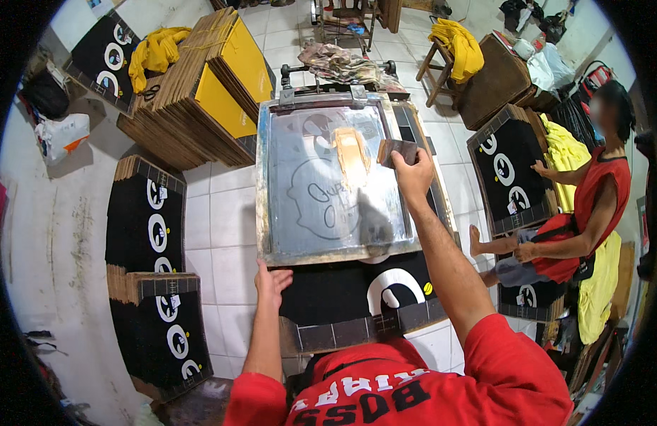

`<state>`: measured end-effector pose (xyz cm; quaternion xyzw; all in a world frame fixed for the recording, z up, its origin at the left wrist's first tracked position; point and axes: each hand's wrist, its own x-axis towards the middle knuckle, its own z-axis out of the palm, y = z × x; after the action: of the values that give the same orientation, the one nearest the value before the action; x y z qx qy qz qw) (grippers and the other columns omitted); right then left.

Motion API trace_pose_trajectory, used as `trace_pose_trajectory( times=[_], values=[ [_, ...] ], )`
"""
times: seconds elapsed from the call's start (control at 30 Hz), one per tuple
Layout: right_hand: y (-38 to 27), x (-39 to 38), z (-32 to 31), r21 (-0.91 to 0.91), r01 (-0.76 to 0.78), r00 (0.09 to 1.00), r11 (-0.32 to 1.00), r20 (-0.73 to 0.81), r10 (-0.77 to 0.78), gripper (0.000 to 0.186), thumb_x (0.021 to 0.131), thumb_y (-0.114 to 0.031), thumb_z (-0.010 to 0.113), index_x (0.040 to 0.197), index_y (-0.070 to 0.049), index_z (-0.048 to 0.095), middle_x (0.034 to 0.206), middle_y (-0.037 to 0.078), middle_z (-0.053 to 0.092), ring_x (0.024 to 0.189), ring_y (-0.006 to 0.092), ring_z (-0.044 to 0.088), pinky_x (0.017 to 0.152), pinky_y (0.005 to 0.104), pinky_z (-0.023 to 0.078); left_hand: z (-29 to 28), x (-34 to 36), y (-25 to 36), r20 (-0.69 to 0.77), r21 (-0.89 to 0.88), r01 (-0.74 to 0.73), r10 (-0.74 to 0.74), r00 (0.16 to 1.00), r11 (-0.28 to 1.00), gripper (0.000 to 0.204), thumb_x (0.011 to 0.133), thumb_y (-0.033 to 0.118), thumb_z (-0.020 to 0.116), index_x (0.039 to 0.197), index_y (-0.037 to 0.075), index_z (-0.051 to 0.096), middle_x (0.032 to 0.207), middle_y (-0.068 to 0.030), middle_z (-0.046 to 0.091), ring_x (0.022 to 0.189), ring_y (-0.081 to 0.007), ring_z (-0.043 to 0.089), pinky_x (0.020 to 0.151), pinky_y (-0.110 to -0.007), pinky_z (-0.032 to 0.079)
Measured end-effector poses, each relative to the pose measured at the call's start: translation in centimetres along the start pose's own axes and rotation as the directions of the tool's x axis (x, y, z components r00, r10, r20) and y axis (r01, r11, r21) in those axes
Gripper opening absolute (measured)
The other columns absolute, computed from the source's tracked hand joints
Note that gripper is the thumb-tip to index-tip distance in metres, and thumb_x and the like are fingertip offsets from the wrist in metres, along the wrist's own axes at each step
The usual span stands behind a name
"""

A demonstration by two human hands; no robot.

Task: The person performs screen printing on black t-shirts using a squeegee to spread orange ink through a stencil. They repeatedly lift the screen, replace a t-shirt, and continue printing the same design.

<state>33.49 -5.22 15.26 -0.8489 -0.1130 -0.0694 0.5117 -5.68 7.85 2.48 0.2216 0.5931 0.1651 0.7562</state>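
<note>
A flat wooden squeegee (398, 151) sits on the upper right part of the mesh of a metal-framed printing screen (335, 181), just beside a smear of pale tan ink (351, 153); the right hand (414, 174) has its grip closed around the squeegee's lower edge, fingers wrapped over the block. The mesh is grey and translucent, with a rounded cartoon outline showing through it, and its frame is dull, scuffed metal hinged at the far end. Under the screen's near edge lies a flat black cardboard sheet (357, 302) printed with white curved shapes and a small yellow dot, its flaps cut at the front. The left hand (272, 284) rests flat, fingers spread and holding nothing, on that sheet just below the frame's near left corner. To the left, on the tiled floor (215, 234), stand stacks of printed black cardboard (147, 227), and behind them stacks of brown and yellow corrugated sheets (215, 85). At the right another person in a red sleeveless top (598, 206) sits with a hand on another black printed stack (509, 170).
</note>
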Motion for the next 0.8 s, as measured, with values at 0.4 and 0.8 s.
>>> trace_pose_trajectory(
  times=[0.4,0.8],
  values=[
    [6.5,3.1,11.2,-0.467,-0.215,0.956,0.858,0.078,0.282,0.052,0.077,-0.036,0.075,0.115,-0.002,0.069,0.104,0.027,0.074,0.100,0.0456,0.071,0.090,0.0527,0.055,3.0,0.7,-6.3,0.048,0.899,-0.402,0.873,0.485,0.175,0.093,0.096,0.041,0.067,0.161,-0.003,0.016,0.158,-0.0318,0.032,0.147,-0.0484,0.033,0.120,-0.056,0.027],
    [1.5,13.4,19.8,-0.378,0.603,0.710,0.702,0.655,-0.258,0.031,0.082,-0.020,0.077,0.108,-0.005,0.068,0.102,0.017,0.075,0.098,0.0402,0.071,0.085,0.0507,0.056,3.4,0.7,-6.3,0.077,0.955,-0.287,0.870,0.488,0.077,0.094,0.096,0.040,0.062,0.161,-0.007,0.014,0.157,-0.0347,0.030,0.144,-0.0500,0.035,0.118,-0.056,0.029]
  ],
)
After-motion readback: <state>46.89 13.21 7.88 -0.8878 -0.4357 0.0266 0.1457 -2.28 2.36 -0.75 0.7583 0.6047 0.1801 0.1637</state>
